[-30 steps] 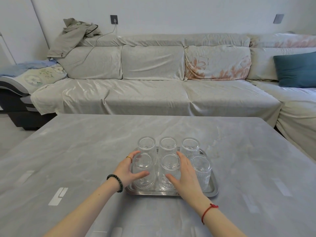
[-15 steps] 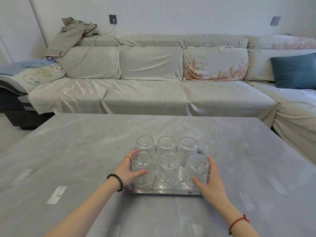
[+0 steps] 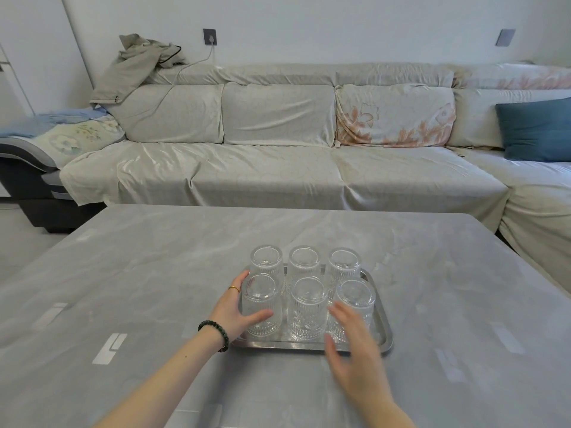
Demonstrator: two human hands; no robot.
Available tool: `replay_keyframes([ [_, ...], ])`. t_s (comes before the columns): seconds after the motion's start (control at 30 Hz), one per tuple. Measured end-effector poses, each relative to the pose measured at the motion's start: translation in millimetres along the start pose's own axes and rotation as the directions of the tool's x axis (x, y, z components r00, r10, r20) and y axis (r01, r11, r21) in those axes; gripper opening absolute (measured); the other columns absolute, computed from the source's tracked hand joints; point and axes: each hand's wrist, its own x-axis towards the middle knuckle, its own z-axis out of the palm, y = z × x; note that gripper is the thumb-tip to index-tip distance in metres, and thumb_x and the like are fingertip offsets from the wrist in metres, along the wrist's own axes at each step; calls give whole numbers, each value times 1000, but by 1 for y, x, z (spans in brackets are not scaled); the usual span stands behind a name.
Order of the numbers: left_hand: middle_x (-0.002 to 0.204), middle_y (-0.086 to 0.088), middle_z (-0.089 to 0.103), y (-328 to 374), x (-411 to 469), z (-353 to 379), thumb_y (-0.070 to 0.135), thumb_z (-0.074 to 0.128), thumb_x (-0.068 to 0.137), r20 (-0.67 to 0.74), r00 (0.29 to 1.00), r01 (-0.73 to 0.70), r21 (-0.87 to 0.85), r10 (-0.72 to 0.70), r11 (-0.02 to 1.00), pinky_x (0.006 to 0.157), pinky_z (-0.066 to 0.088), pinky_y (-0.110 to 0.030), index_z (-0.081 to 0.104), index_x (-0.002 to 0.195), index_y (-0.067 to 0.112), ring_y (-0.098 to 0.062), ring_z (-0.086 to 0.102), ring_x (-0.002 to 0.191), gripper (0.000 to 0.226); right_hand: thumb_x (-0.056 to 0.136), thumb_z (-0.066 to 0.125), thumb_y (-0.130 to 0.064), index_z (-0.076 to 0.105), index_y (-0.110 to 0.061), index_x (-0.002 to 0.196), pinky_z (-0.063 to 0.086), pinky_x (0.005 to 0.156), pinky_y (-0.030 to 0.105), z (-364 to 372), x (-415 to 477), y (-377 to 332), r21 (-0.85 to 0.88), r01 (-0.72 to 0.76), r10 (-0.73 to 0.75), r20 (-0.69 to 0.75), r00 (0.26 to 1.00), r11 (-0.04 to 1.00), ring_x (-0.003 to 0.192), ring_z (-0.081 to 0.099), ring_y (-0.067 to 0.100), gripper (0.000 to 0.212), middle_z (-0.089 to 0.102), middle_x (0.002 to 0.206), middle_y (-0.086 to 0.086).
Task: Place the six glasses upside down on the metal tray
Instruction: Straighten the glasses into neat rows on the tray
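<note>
Several ribbed clear glasses stand upside down in two rows on the metal tray (image 3: 383, 322) near the table's front. My left hand (image 3: 234, 310) wraps the front-left glass (image 3: 262, 310), thumb in front and fingers behind. My right hand (image 3: 355, 356), blurred, hovers with fingers spread in front of the front-right glass (image 3: 358, 301), over the tray's near edge, holding nothing. The front-middle glass (image 3: 309, 307) stands between them. The back row shows a left glass (image 3: 267, 261), a middle glass (image 3: 304, 262) and a right glass (image 3: 344, 264).
The tray rests on a grey marbled table (image 3: 154, 273). Behind the table runs a long covered sofa (image 3: 278, 168) with a teal cushion (image 3: 534, 131) at the right and a jacket (image 3: 136, 66) draped on its left back.
My right hand has left the side of the front-right glass and drawn back toward me, over the tray's near edge. My left hand stays on the front-left glass.
</note>
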Motion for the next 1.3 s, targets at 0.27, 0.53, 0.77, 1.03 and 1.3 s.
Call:
replay_keyframes([
  [0.27, 143, 5, 37, -1, -9, -1, 56, 76, 51, 34, 999, 24, -56, -22, 998, 108, 25, -23, 20, 139, 23, -3, 33, 127, 110, 71, 43, -33, -15, -76, 110, 14, 96, -8, 51, -24, -11, 148, -312, 286, 170, 943, 939, 127, 1, -23, 83, 11, 152, -4],
  [0.53, 131, 10, 43, -5, -7, 3, 24, 69, 76, 19, 1000, 26, -81, -24, 996, 106, 28, -23, 25, 138, 21, -5, 37, 124, 76, 65, 34, -46, -5, -76, 113, 20, 103, 1, 51, -24, -19, 182, -307, 284, 144, 948, 934, 131, 10, -11, 69, 15, 149, -4],
  [0.77, 128, 8, 45, -4, -8, 3, 25, 69, 76, 20, 999, 49, -58, -48, 997, 108, 31, -28, 26, 137, 21, -5, 39, 120, 75, 75, 67, -10, 31, -17, 134, 21, 107, 21, -11, 13, 11, 159, -352, 381, -224, 897, 922, 131, 32, 20, 69, 37, 140, 11],
  [1.03, 128, 8, 45, -5, -8, 5, 24, 69, 76, 17, 997, 70, -47, -69, 996, 108, 30, -28, 24, 139, 21, -6, 39, 121, 77, 69, 75, -25, 24, -27, 137, 35, 108, 52, -8, 23, 45, 159, -513, 511, 56, 858, 844, 130, 38, 21, 85, 40, 143, 0],
  [1.3, 134, 11, 40, -6, -13, 2, 25, 69, 76, 42, 999, 19, 37, -20, 999, 102, 26, -18, 20, 140, 20, -8, 37, 127, 82, 68, 77, -26, 21, -23, 140, 30, 112, 46, -20, 28, 45, 187, -501, 488, 115, 865, 845, 133, 34, 18, 91, 34, 146, 2],
])
